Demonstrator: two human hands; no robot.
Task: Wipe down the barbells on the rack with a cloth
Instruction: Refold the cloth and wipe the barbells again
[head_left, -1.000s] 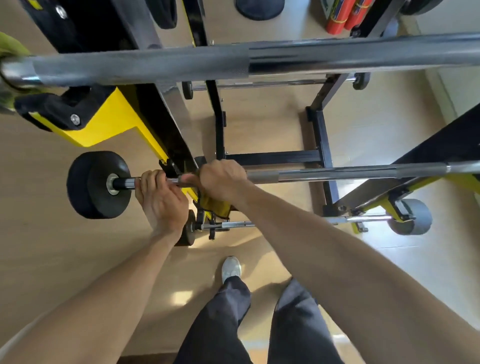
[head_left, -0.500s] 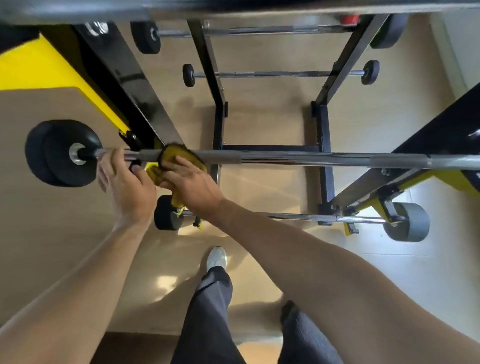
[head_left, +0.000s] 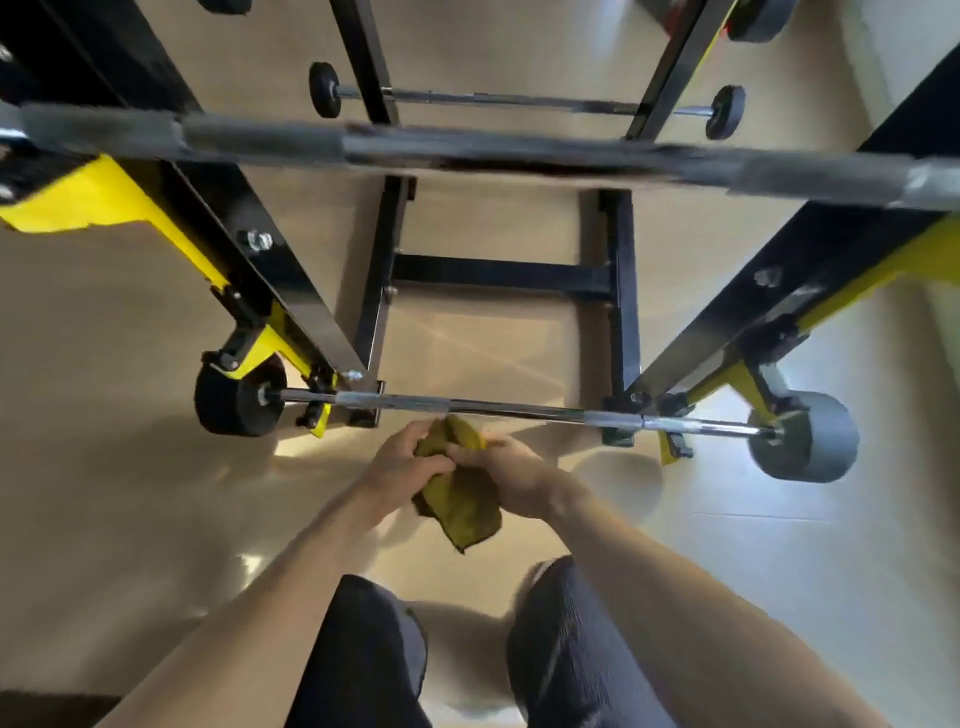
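Presently both hands, left hand (head_left: 400, 462) and right hand (head_left: 511, 480), grip the cloth (head_left: 462, 499) (bunched, olive-yellow) just below the lowest barbell (head_left: 519, 410).

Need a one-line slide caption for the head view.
Both hands, left hand and right hand, bunch a yellow cloth just below the lowest barbell.

We see an olive-yellow wiping cloth (head_left: 462, 499), a black-and-yellow steel rack (head_left: 291, 291), a chrome barbell (head_left: 493, 410) (one end-weight black, one grey).
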